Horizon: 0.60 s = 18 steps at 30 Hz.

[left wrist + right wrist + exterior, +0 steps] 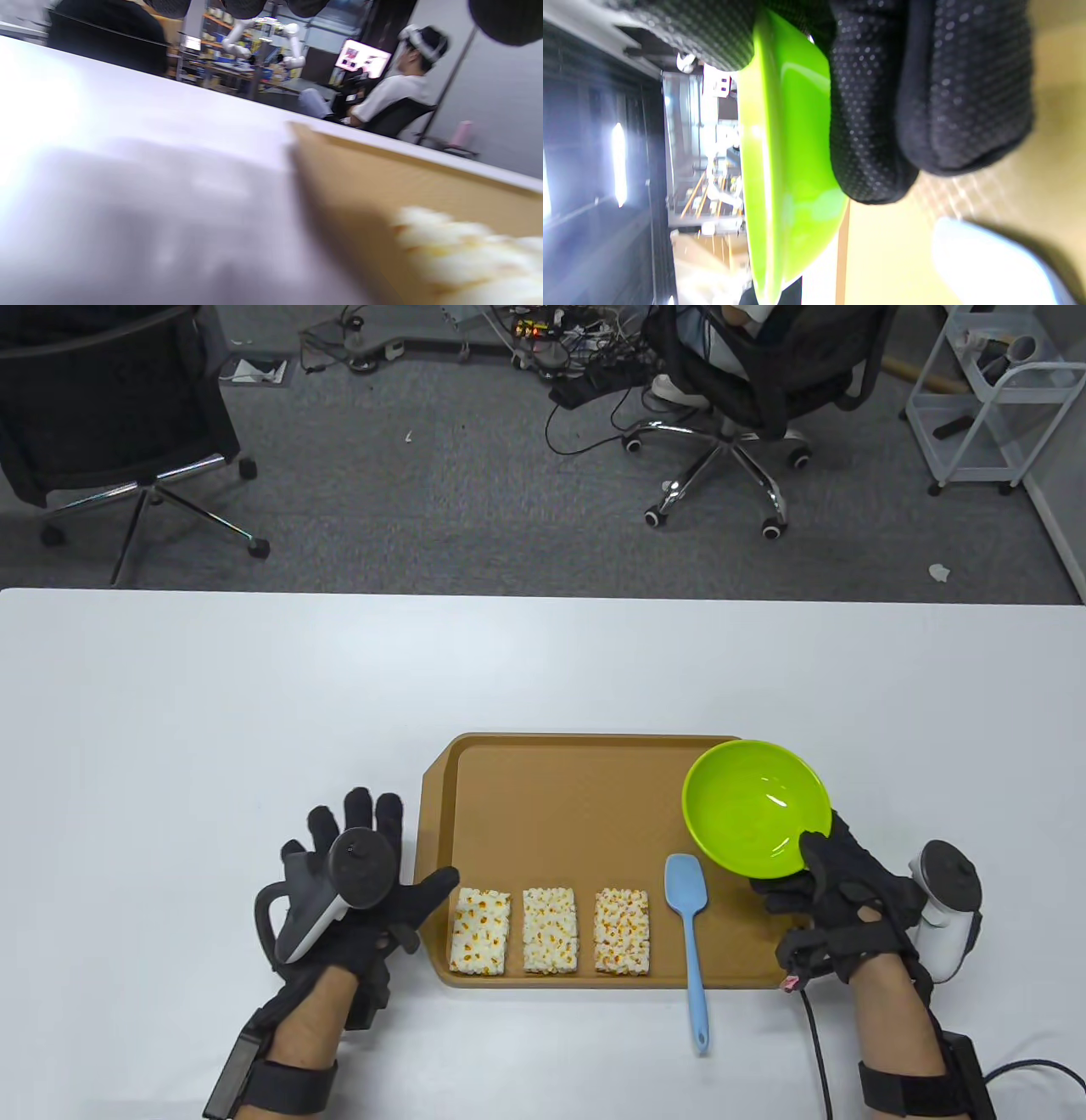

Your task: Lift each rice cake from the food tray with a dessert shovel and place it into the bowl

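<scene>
Table view: my right hand (836, 903) grips the green bowl (755, 806) by its near rim, probably to position it. My left hand (365, 882), fingers spread, rests beside the food tray (560, 806). Three rice cakes (550, 930) and the dessert shovel (691, 929) lie untouched.

You've got a white table (170, 712) carrying a brown food tray (577, 789) near your edge, right of centre. Dessert shovel (691, 933) overhangs the tray's near rim, handle end resting on the table. Your left hand (356, 882) sits on the table just beside the tray's left edge.
</scene>
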Available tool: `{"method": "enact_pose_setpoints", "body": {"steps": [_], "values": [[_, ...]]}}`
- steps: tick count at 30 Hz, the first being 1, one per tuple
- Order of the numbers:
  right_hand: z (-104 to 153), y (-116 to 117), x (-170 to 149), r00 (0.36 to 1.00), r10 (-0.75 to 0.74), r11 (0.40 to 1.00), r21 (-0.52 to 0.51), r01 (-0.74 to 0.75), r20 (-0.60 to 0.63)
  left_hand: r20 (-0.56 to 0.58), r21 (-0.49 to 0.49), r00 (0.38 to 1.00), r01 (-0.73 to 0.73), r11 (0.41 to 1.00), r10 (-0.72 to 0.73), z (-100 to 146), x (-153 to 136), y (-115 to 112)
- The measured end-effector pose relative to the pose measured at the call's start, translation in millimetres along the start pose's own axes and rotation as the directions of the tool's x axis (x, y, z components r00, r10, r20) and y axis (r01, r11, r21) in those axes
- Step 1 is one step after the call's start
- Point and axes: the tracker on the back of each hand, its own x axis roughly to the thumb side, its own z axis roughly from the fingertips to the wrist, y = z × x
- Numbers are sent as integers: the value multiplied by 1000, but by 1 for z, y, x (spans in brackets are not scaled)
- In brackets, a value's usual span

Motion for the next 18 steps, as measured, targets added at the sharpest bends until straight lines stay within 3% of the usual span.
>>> {"method": "enact_pose_setpoints", "body": {"steps": [8,18], "values": [[-15,-43,-13,996,33,963,-264,-54,-86,-100,-27,993,-70,997,67,-10,-31,-10],[-27,-65,-26,973,126,882,-428,-199,-194,-92,-34,990,-109,993,106,-11,-34,-11]]}}
